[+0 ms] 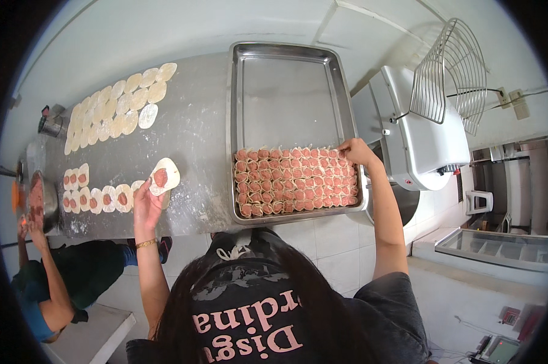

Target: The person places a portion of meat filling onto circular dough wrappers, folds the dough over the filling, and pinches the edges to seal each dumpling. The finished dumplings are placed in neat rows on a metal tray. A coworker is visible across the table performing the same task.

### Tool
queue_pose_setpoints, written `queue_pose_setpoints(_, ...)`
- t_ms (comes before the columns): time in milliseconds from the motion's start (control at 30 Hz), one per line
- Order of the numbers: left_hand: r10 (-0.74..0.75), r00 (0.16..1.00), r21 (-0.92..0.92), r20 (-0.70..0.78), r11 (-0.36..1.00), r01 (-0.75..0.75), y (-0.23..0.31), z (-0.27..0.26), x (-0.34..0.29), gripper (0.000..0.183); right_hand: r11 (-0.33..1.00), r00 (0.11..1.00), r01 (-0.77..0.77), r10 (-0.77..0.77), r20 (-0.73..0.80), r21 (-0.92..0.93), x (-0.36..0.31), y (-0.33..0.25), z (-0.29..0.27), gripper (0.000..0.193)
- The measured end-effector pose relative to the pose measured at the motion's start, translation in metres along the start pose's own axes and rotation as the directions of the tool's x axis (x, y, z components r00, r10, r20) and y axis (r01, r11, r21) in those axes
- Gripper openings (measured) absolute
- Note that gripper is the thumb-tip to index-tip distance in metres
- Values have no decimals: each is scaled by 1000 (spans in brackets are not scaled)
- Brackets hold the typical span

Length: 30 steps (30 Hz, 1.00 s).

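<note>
My left hand is closed on the edge of a pale round dumpling wrapper with a dab of pink meat filling on it, held up over the steel table. My right hand reaches to the right side of a deep metal tray. Its fingers are pinched at a dumpling at the far right end of the farthest row, mostly hidden by them. Tight rows of open-topped dumplings with pink filling cover the near half of that tray.
Left on the floured steel table lie bare wrappers and several wrappers with filling. Beyond them, another person's hands are at a metal bowl of meat. A white machine with a wire guard stands right of the tray.
</note>
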<state>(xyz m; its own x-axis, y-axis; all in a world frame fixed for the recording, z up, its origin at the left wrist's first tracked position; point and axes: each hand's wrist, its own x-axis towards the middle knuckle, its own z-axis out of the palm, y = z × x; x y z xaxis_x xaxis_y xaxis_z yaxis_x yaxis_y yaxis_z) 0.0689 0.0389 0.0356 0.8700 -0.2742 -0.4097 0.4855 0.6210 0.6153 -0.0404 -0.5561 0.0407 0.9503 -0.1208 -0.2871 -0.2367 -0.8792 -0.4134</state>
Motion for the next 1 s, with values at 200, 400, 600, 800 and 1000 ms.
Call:
queue_pose_setpoints(200,-67,998,-19,4,998,67,-15,2,-8,23,974,978,-197,186,98,116,0,-11,-3,27)
queue_pose_setpoints(400,-61,997,-20,50,998,62,-19,6,-14,32,997,998,-70,70,-4,13,1,-4,1,24)
queue_pose_setpoints(600,-115,981,19,158,993,113,-13,7,-12,38,988,988,-153,153,-6,30,-1,-8,5,21)
queue_pose_setpoints(800,-144,981,64,132,989,137,-7,11,-8,38,992,986,-122,125,108,-30,-4,-11,-4,21)
queue_pose_setpoints(1000,-154,978,40,142,988,150,-5,13,-11,38,927,919,-372,363,155,37,4,-15,0,23)
